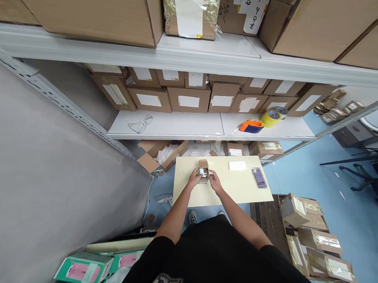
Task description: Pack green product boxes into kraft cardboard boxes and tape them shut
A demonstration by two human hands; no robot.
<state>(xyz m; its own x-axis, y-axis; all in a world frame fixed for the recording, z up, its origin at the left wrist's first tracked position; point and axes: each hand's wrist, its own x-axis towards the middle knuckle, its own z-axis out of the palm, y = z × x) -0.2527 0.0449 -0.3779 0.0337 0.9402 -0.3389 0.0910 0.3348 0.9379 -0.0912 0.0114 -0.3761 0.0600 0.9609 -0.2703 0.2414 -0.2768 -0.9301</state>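
A small green-and-white box [203,180] with a raised brown cardboard flap [203,163] is between my hands over the cream table [186,196]. My left hand [194,178] is closed on its left side. From the right, my right hand [215,181] has its fingers at the top right of the box, around a dark part in its opening. What that dark part is I cannot make out. Farther right on the table lie a white slip [237,165] and a purple, pixelated item [259,178].
Above the table, a white shelf [183,123] holds glasses [141,124], an orange-and-blue tape dispenser [252,126], yellow tape rolls [270,118] and several labelled cartons [188,100]. An open carton [163,153] stands left of the table. Taped boxes [320,240] are on the floor at right; green boxes [84,270] lie lower left.
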